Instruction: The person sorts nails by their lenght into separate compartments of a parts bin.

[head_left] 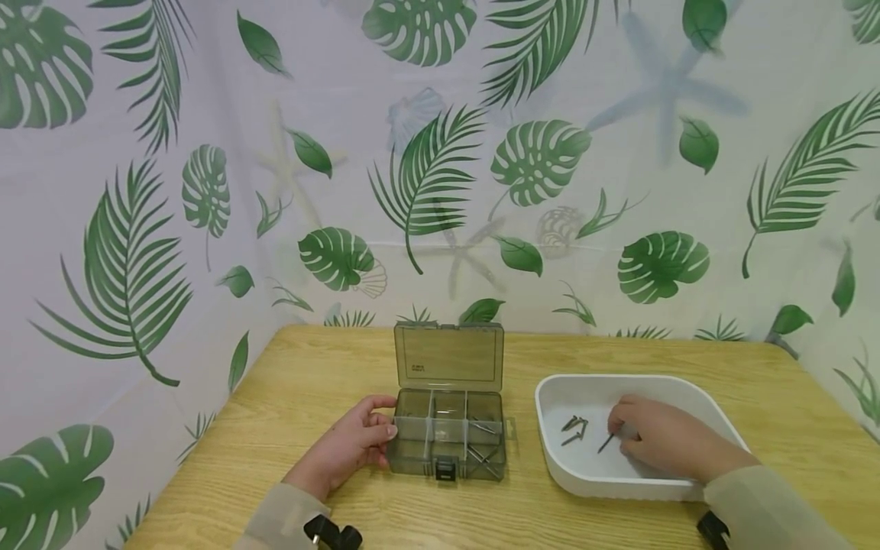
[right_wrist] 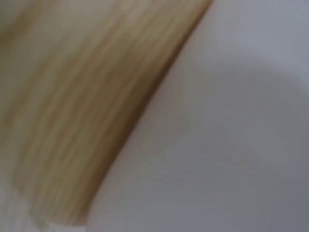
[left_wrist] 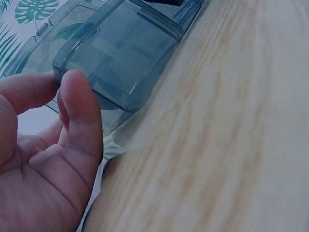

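Note:
My left hand point(head_left: 354, 441) holds the left side of a smoky clear compartment box point(head_left: 445, 467), its thumb at the near left edge. In the left wrist view the fingertips point(left_wrist: 77, 92) sit right at the box's corner. The box's lid point(head_left: 450, 355) stands raised at the back. Metal screws point(head_left: 483, 458) lie in its right-hand compartments. Inside a white tray point(head_left: 560, 470), my right hand point(head_left: 663, 439) pinches a thin dark screw point(head_left: 605, 443) that points down and left. Several loose screws point(head_left: 574, 429) lie to its left on the tray floor.
The box and tray stand side by side on a wooden table point(head_left: 275, 382), with a gap between them. A leaf-patterned cloth point(head_left: 440, 305) hangs behind and at the left. The right wrist view shows only the blurred tray wall point(right_wrist: 217, 145) and tabletop point(right_wrist: 87, 96).

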### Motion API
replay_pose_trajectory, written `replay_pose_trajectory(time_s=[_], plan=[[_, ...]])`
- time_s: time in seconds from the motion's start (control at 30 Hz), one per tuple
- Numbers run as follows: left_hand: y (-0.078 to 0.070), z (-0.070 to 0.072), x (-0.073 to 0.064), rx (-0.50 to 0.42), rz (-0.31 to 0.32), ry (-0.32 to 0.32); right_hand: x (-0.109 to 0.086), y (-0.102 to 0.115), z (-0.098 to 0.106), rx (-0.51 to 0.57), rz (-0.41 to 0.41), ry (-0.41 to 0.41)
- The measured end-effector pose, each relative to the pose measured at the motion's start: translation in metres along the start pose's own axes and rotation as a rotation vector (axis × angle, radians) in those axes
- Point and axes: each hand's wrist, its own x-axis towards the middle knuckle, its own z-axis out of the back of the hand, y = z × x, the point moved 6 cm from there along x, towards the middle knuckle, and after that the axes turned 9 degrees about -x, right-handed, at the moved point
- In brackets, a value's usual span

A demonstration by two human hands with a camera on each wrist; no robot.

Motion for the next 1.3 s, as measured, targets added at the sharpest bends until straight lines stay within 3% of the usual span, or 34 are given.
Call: replay_pose_trajectory(time_s=[0.27,0.57,0.7,0.9,1.07,1.3], plan=[[0.0,0.0,-0.001,0.006,0.002,0.0,-0.001,0.001,-0.002,0.038,-0.021,0.016],[-0.001,0.0,0.0,0.01,-0.002,0.007,-0.004,0.005,-0.003,0.061,0.12,-0.029],[0.0,0.0,0.0,0.008,0.0,0.006,-0.002,0.004,-0.006,0.065,0.133,-0.046],[0.001,0.001,-0.001,0.012,-0.003,0.006,0.0,0.001,-0.003,0.096,0.076,-0.088],[0.002,0.001,0.0,0.017,-0.004,0.002,0.001,0.001,0.002,0.149,-0.002,-0.06],[0.002,0.002,0.0,0.016,-0.003,0.004,-0.002,0.013,0.016,0.162,0.062,-0.149]])
